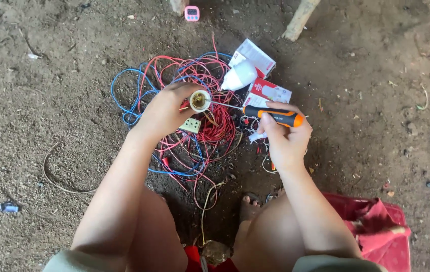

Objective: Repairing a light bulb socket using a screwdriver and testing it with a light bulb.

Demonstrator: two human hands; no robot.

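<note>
Now the left hand (167, 108) grips a lamp socket (200, 100); the right hand (283, 136) grips a screwdriver (270, 116) reaching into it.

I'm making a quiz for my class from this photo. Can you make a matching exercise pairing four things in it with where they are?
Things:
1. screwdriver
2. lamp holder
3. white bulb
4. pink timer

Places:
A. lying on the red and blue wire tangle, beside the cartons
B. in the right hand
C. on the dirt at the top edge
D. in the left hand

Pairs: 1-B, 2-D, 3-A, 4-C
</note>
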